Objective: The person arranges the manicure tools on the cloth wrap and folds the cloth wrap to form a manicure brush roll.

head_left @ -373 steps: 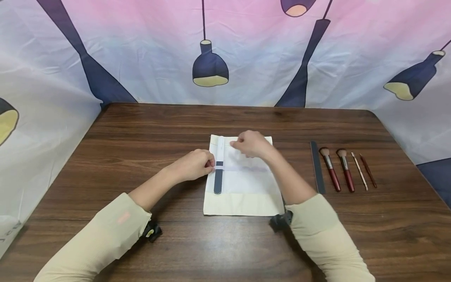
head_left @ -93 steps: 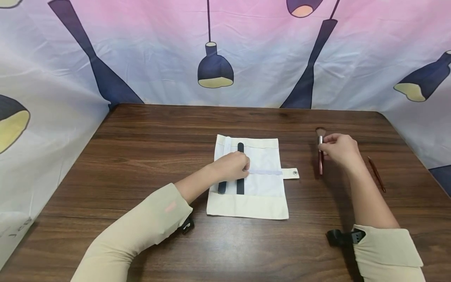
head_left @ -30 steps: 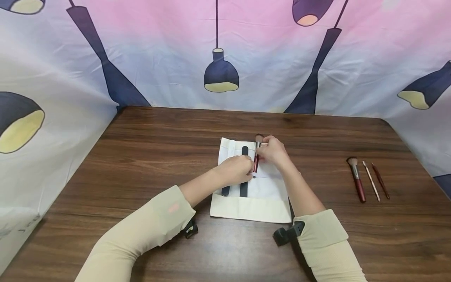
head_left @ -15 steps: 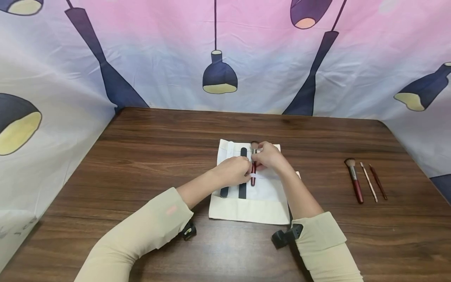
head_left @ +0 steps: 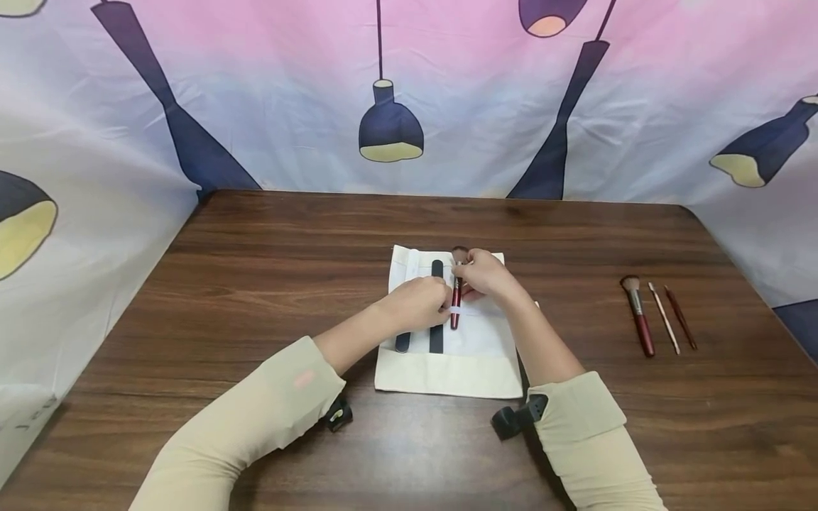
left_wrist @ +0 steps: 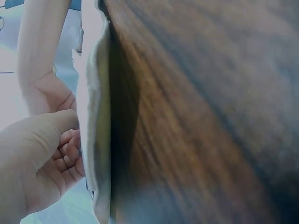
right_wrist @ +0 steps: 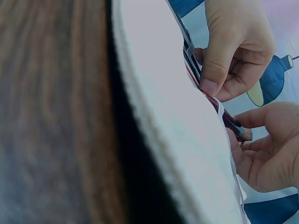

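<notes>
My right hand (head_left: pixel 486 275) pinches a makeup brush (head_left: pixel 456 294) near its bristle end, over a cream fabric tool roll (head_left: pixel 447 376). The red handle passes beneath a white elastic band (head_left: pixel 455 310), and its tip shows on the front side. Beside the handle, my left hand (head_left: pixel 418 304) pinches the band with thumb and curled fingers. In the right wrist view, the left hand's thumb (right_wrist: pixel 212 77) presses close to the brush (right_wrist: pixel 229 119). Left of the brush lie a black nail file (head_left: pixel 437 341) and a white-and-dark nail file (head_left: pixel 402 343), both partly covered by the left hand.
On the table's right side lie a second makeup brush (head_left: pixel 637 316), a thin pale stick tool (head_left: pixel 664 318) and a thin reddish-brown stick tool (head_left: pixel 680 317). A patterned cloth (head_left: pixel 287 106) hangs behind the wooden table (head_left: pixel 287 241).
The black nail file and one brush have moved from the right side to the tool roll. Over the last second, the brush handle has slid forward under the band.
</notes>
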Tool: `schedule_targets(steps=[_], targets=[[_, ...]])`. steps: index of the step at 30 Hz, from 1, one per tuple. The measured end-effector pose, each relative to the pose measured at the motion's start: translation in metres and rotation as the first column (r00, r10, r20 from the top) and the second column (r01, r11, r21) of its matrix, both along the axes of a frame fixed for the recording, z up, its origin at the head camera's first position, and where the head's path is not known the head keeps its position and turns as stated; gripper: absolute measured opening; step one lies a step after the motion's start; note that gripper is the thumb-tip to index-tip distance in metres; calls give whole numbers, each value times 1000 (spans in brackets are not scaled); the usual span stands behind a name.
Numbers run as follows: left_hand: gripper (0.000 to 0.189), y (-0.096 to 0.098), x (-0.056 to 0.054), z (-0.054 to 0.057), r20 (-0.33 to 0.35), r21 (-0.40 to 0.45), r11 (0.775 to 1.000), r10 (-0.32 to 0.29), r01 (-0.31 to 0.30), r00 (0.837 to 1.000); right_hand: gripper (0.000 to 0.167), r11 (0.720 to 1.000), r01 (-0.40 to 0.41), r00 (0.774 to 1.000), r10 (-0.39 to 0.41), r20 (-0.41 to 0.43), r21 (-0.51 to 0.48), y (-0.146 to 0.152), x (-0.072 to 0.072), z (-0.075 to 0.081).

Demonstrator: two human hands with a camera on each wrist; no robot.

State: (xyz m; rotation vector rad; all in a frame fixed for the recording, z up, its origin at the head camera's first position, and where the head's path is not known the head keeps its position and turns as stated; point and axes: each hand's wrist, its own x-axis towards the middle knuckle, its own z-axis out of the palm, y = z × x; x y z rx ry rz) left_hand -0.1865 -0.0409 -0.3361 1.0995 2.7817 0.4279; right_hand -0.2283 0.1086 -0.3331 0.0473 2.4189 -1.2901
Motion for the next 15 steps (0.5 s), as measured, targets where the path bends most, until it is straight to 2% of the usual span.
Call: schedule_targets(steps=[5,9,15], targets=[[30,-2,-1,1,10,-2,1000,-2,2,1000,17,999,-34,999,35,-11,41,-1,2,3],[34,-2,-1,1,31,-2,1000,-2,2,1000,15,990,-72,997,77,-32,122,-1,4,3],[39,0,-3,0,39,1,1000,-1,1,999,23,971,-100,989,120,-81,218,4,7,3]])
